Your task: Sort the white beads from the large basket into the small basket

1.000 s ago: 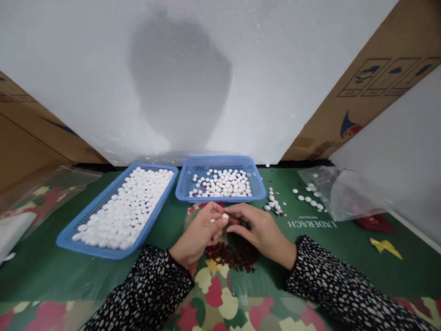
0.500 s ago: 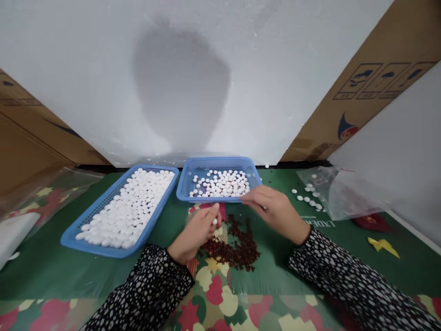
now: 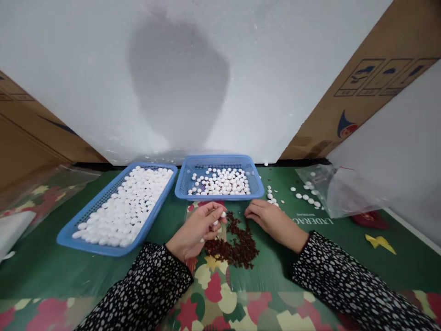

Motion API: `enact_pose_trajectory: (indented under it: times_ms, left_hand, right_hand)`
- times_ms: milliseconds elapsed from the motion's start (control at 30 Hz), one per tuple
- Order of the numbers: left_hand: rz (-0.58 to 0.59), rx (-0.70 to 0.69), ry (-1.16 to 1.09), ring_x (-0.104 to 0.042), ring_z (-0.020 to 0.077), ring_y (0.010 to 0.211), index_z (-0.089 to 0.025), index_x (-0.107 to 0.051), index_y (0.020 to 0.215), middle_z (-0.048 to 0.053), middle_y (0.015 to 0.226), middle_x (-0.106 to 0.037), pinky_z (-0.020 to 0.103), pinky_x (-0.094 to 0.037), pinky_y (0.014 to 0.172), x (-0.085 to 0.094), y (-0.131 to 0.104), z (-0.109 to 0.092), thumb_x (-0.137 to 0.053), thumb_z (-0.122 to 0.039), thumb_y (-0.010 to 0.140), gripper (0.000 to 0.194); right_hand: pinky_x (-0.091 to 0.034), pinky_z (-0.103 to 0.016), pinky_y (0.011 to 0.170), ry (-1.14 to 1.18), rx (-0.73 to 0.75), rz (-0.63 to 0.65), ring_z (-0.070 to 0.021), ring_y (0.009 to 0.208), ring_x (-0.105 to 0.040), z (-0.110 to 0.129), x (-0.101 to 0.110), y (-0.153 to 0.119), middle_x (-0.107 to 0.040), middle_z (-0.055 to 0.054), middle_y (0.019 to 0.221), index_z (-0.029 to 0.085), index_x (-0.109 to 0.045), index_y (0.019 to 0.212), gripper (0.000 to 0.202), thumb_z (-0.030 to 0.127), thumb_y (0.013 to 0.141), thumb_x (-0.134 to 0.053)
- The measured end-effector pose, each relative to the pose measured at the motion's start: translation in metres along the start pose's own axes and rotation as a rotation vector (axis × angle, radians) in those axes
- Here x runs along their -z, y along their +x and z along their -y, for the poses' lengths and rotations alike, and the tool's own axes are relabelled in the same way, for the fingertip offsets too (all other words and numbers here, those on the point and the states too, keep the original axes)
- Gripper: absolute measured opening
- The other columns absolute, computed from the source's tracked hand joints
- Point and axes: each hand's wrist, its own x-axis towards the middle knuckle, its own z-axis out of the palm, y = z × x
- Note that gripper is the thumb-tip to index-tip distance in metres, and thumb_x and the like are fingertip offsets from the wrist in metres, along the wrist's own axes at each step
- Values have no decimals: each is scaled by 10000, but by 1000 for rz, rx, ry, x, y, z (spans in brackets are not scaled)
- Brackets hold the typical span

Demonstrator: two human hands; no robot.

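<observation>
- By the worktop's (image 3: 272, 278) left edge I see a white object (image 3: 16, 227), with a see-through sheet (image 3: 55, 186) just behind it.
- Next, reaching toward the far edge, a long blue basket (image 3: 93, 249) sits aslant, well filled with white pieces (image 3: 120, 209).
- The left hand (image 3: 198, 230) is over the middle, its fingers curled around a few small white balls (image 3: 223, 214); one peeps out by the thumb tip.
- Beyond it, near the far edge, a shorter blue basket (image 3: 220, 197) stands square to the wall (image 3: 262, 92), partly filled with similar white pieces.
- Between the two hands, mid-worktop, lies a heap of dark reddish-brown bits (image 3: 237, 246).
- The right hand (image 3: 270, 220) is low, just beside that heap; its fingertips are together, though I can't tell whether they grip anything.
- Past it, toward the far right corner, loose white pieces (image 3: 305, 196) lie scattered beside a clear bag (image 3: 351, 191).
- Nearest the right edge are a dark red object (image 3: 370, 219) and a yellow scrap (image 3: 381, 242).
</observation>
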Motion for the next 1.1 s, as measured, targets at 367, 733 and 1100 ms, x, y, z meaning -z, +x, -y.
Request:
enact_pose_trajectory:
  times_ms: [367, 733, 1100]
  left_hand:
    - [-31, -100, 12, -293, 14, 460, -149, -481, 846, -19, 725, -550, 132, -149, 365, -8, 0, 5, -581, -374, 918, 256]
    - [-12, -92, 33, -305, 25, 463, -158, -485, 822, -19, 672, -565, 125, -141, 370, -12, -1, 8, -603, -417, 894, 294]
    - [-33, -115, 164, -313, 35, 457, -173, -457, 788, -32, 632, -551, 129, -168, 386, -14, 0, 11, -592, -391, 879, 272]
  right_hand:
    - [-513, -289, 680, 1007, -255, -152, -172, 719, -638, 52, -4, 11, -690, -33, 808, 186, -646, 846, 123, 302, 868, -682]
    - [-447, -286, 741, 1093, -160, -135, -161, 767, -580, 50, -9, 12, -635, -7, 814, 183, -633, 829, 101, 248, 905, -649]
    - [-467, -279, 683, 1134, -278, -147, -167, 710, -616, 52, -18, 10, -670, -19, 763, 179, -610, 804, 161, 282, 864, -719]
